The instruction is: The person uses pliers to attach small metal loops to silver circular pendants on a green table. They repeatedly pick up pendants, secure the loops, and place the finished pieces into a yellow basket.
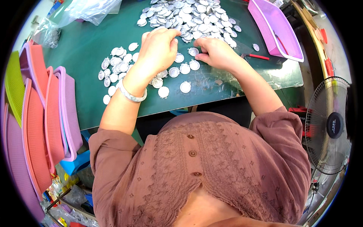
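Observation:
Round silver pendants with small loops lie in a large heap (189, 17) at the far middle of the green table. At the heap's near left edge is my left hand (157, 49), palm down, its thumb and forefinger apart and nothing visible between them. My right hand (217, 53) is curled just right of it, with a single silver pendant (193, 52) at the tips of its thumb and forefinger. Several loose pendants (185, 68) lie flat below and between the hands. Left of my left forearm is a smaller scattered group (120, 66), partly covered by that arm.
Red-handled pliers (258, 56) and one pendant (256, 47) lie near a purple basket (278, 34) at the right. Stacked plastic baskets (36, 102) stand against the left table edge. Clear plastic bags (89, 11) sit at the far left. A fan (328, 125) stands at the right.

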A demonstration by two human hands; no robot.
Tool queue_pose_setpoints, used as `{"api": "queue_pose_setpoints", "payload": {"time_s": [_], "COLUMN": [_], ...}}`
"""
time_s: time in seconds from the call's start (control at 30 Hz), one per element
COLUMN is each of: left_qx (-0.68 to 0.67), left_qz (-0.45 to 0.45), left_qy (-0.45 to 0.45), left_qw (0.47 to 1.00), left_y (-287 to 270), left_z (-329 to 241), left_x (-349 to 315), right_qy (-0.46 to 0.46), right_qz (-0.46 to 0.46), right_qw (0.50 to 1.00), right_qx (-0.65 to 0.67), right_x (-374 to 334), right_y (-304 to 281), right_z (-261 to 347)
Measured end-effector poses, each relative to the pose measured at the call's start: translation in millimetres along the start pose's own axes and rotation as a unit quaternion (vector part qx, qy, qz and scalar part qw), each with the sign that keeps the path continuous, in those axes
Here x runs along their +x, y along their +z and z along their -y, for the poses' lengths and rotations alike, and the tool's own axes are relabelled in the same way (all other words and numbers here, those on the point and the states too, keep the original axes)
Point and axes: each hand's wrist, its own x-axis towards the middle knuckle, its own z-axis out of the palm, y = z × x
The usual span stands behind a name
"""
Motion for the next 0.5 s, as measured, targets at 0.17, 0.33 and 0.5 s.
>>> {"api": "queue_pose_setpoints", "payload": {"time_s": [0.17,0.33,0.5], "left_qx": [-0.02,-0.002,0.022], "left_qz": [0.031,0.044,0.09], "left_qy": [-0.017,-0.026,-0.04], "left_qw": [0.999,0.999,0.995], "left_y": [5,4,2], "left_z": [5,9,7], "left_x": [-12,-15,-18], "right_qy": [0.006,0.028,-0.016], "right_qz": [0.047,0.085,0.017], "right_qw": [0.999,0.996,0.999], "right_qx": [0.014,-0.004,0.032], "right_x": [3,17,10], "right_y": [3,-1,2], "right_z": [-3,10,-3]}}
